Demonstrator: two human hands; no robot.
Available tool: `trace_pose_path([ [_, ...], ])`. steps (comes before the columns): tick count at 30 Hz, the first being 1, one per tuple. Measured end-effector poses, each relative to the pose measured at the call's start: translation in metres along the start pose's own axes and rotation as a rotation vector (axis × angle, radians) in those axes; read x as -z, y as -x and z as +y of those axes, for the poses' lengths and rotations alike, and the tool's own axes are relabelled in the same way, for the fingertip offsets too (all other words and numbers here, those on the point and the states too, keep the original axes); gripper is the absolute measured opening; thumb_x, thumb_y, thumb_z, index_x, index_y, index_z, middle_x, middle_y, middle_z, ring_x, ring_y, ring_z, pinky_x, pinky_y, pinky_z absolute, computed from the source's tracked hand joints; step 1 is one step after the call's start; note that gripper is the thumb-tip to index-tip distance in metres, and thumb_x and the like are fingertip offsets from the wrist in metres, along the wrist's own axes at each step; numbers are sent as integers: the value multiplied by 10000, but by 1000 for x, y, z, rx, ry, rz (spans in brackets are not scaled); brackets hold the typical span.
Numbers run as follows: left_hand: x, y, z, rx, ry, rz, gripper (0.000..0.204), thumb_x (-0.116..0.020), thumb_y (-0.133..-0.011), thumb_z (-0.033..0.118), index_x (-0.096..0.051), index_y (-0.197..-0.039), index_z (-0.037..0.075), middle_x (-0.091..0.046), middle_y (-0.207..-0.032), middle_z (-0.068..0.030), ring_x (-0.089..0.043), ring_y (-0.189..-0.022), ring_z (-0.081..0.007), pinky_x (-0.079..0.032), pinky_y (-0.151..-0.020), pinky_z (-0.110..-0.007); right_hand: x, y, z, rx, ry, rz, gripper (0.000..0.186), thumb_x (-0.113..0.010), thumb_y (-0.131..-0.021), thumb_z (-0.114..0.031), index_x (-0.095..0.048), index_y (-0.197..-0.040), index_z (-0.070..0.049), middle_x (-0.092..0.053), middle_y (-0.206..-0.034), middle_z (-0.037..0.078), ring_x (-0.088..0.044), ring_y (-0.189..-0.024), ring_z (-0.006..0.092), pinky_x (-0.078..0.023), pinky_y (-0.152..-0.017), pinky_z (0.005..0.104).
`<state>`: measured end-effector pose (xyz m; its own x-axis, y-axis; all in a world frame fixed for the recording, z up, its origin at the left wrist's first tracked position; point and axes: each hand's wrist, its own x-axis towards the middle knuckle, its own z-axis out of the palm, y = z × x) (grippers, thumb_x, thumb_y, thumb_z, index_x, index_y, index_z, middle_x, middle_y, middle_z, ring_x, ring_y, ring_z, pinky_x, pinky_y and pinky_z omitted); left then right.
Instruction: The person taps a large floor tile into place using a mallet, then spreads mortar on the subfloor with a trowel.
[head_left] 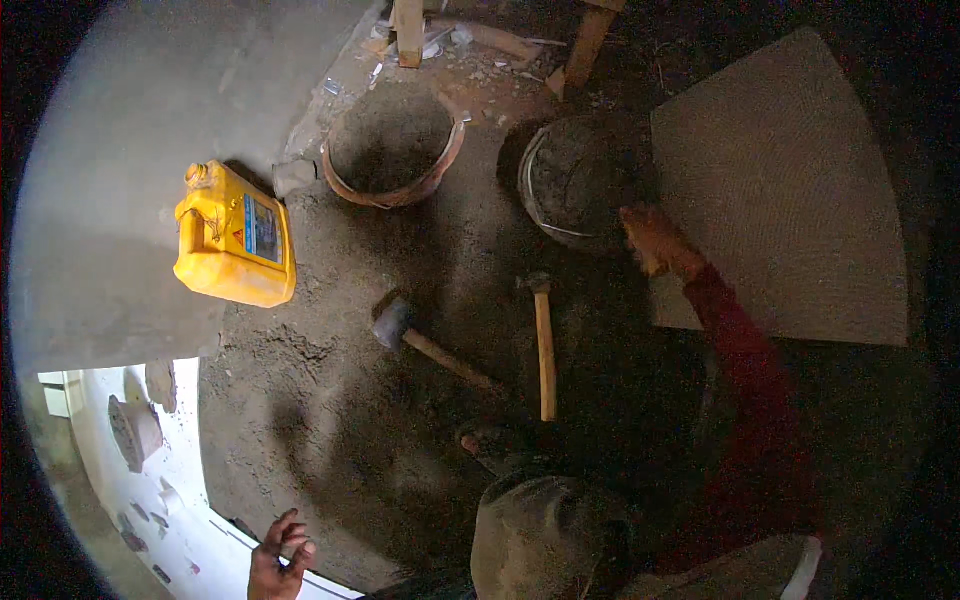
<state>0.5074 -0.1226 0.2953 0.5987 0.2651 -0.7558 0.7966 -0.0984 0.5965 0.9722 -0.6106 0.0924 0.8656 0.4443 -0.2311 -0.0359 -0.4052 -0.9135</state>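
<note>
Low at the lower left, my left hand is raised with loosely bent fingers apart and nothing in it. My right hand reaches to the right side of a bucket filled with grey material; its fingers are dim and blurred, so their grip is unclear. Below the bucket lies a wooden-handled hammer. A mallet with a grey head lies left of it. A wide pan holding grey material stands left of the bucket.
A yellow jerrycan stands at left. A large textured tile lies at right. Wooden legs and rubble are at the top. A white surface with grey chunks is at lower left; my knee is at the bottom.
</note>
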Motion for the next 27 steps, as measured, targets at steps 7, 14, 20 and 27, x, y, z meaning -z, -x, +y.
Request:
trace_pose_path([
  [7,-3,-9,22,-171,-364,134,511,-689,-850,181,-470,-1270,-12,-635,-913,-68,-587,-927,-166,-454,-864,-303,-10,9,0,-498,-62,69,589,-541,-890,-545,-506,-1271,-96,-567,-863,3,-562,-734,113,-499,-627,299],
  [14,-18,-5,42,-106,-444,122,589,-711,-824,317,-480,-1268,6,-656,-957,-112,-611,-911,-200,-478,-831,-335,-24,18,-22,-378,-32,212,482,-530,-901,-537,-556,-1046,-79,-544,-773,-5,-533,-658,98,-472,-561,272],
  [20,-17,5,53,-22,-630,121,594,-726,-798,274,-485,-1289,42,-648,-1008,-144,-625,-905,-246,-486,-839,-354,-20,36,-29,-300,30,218,444,-531,-909,-499,-548,-1044,-76,-541,-749,5,-526,-617,104,-459,-521,269],
  [27,-44,21,19,-281,-768,148,539,-529,-909,406,-481,-1267,5,-578,-1145,-210,-558,-1059,-367,-444,-914,-430,-17,60,-27,-249,63,180,431,-507,-925,-465,-545,-1089,-67,-532,-699,2,-508,-545,97,-437,-466,252],
])
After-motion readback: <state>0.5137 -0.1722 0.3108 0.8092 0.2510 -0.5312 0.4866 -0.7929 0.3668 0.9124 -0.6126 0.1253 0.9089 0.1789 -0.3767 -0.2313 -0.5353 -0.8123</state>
